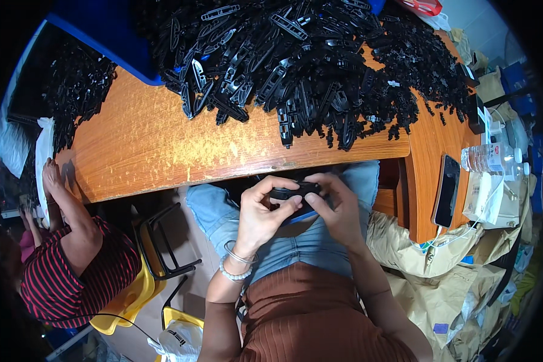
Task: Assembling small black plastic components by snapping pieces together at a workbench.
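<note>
Over my lap, just below the table's front edge, both my hands hold one small black plastic part (288, 192). My left hand (265, 208) pinches its left end between thumb and fingers. At the other end, my right hand (336, 202) presses it with thumb and forefinger. Which exact kind of part it is cannot be made out. A big heap of long black plastic pieces (283, 78) covers the far side of the table, beyond my hands. To its right spreads a pile of smaller black pieces (425, 69).
A wooden table (145, 139) stretches before me. On its right end lie a phone (446, 191) with a cable and clear plastic bottles (489, 158). Brown paper bags (422, 289) stand at my right. Another person (81, 271) in a striped top works at the left, by a yellow chair (123, 298).
</note>
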Demonstrator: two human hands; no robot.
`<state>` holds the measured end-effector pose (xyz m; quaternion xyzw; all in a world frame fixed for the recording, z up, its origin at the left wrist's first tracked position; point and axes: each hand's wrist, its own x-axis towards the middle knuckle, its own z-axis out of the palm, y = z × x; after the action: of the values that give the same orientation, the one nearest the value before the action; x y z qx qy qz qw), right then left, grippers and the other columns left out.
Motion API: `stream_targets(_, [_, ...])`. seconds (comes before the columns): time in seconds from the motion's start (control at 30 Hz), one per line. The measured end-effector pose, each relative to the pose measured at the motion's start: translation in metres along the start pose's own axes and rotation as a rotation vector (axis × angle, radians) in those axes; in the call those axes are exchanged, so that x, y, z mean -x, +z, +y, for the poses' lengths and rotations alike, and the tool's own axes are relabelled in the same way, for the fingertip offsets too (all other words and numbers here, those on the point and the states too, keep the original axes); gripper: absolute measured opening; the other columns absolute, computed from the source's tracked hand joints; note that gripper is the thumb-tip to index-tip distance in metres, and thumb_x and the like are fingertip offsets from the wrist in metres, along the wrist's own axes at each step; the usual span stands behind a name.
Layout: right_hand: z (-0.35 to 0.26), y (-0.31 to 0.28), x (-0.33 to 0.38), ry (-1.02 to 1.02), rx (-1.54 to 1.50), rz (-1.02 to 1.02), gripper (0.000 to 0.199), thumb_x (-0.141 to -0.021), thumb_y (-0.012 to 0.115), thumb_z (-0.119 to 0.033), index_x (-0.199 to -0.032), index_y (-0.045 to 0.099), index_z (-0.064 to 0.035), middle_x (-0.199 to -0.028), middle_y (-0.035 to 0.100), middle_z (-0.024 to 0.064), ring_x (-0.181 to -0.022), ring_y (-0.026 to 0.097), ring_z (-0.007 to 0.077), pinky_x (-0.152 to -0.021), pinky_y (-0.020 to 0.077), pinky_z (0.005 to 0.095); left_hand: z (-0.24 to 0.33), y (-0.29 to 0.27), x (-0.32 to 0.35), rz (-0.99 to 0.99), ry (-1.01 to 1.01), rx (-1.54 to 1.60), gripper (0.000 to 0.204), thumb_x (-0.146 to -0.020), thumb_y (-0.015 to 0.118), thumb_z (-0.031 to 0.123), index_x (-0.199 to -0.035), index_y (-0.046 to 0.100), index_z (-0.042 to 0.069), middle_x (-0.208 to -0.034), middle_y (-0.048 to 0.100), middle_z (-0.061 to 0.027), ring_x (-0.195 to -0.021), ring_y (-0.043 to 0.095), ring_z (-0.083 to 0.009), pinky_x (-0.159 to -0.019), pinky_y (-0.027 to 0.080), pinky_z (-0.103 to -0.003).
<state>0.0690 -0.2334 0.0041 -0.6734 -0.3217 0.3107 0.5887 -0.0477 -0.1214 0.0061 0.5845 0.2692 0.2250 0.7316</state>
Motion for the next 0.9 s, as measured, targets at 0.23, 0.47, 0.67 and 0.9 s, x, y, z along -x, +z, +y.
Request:
stream_targets(0.23, [0.009, -0.006, 0.004, 0.082, -0.045, -0.043, 0.023, -0.082, 0.063, -0.001, -0.105, 0.061, 0.0003, -0.086, 0.053, -0.0019, -0.074, 0.045, 0.0038, -0.065, 0.0374, 0.0172, -0.003, -0.006, -0.001, -0.083, -0.06, 0.006, 0.016, -0.081, 0.061, -0.008, -0.096, 0.059, -0.006, -0.077, 0.065, -0.0096, -0.07, 0.065, -0.0123, -0.064, 0.053, -0.022])
stream_targets(0.47, [0.027, 0.008, 0.006, 0.084, -0.013, -0.014, 0.024, -0.083, 0.061, 0.001, -0.107, 0.06, 0.0013, -0.088, 0.056, -0.0007, -0.079, 0.049, 0.004, -0.069, 0.0404, 0.0171, -0.024, 0.0, 0.003, 0.052, -0.004, -0.046, 0.018, -0.078, 0.062, -0.009, -0.095, 0.06, -0.003, -0.083, 0.062, -0.0061, -0.068, 0.061, -0.0086, -0.062, 0.051, -0.02])
stream_targets(0.67, [0.035, 0.014, 0.004, 0.216, -0.284, 0.008, 0.026, -0.086, 0.055, 0.003, -0.112, 0.058, 0.0028, -0.093, 0.058, 0.0017, -0.087, 0.055, 0.007, -0.077, 0.0446, 0.0188, -0.024, 0.01, 0.001, 0.149, 0.153, -0.344, 0.015, -0.076, 0.065, -0.005, -0.09, 0.06, -0.001, -0.077, 0.06, 0.0004, -0.058, 0.05, -0.0022, -0.055, 0.043, -0.015])
stream_targets(0.9, [0.048, -0.007, 0.001, 0.191, -0.249, -0.139, 0.026, -0.083, 0.06, 0.002, -0.109, 0.06, 0.0026, -0.094, 0.06, 0.0045, -0.079, 0.057, 0.0091, -0.071, 0.0466, 0.0208, -0.01, -0.02, -0.004, -0.157, 0.056, -0.584, 0.013, -0.084, 0.06, 0.003, -0.095, 0.064, -0.003, -0.073, 0.065, -0.0119, -0.06, 0.064, -0.017, -0.058, 0.048, -0.026])
